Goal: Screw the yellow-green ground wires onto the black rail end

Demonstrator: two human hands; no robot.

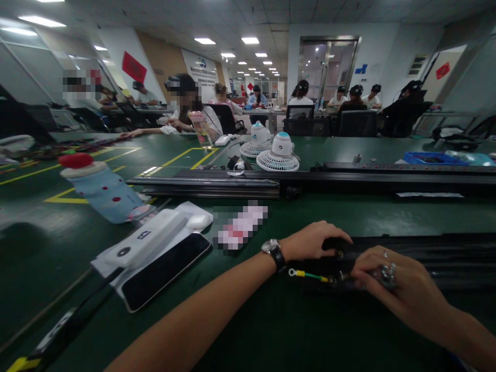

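Observation:
A long black metal profile (pixel 453 258) lies on the table at the right. My left hand (pixel 315 240), with a watch at the wrist, curls its fingers over the profile's near-left end and grips it. Just to its right, my right hand (pixel 399 274), wearing rings, has thumb and fingers pinched together low over the same end. A small metallic piece shows at its fingertips, too dark to name. From that spot a short green-and-yellow ground wire (pixel 310 275) with a ring terminal sticks out to the left.
Left of my arm lie a black phone (pixel 166 271), a white power bank (pixel 149 240) and a light blue bottle (pixel 103 191). Silver metal rails (pixel 209 187) and two white fans (pixel 278 152) stand beyond. Co-workers sit at tables behind; a blue tray (pixel 426 158) is far right.

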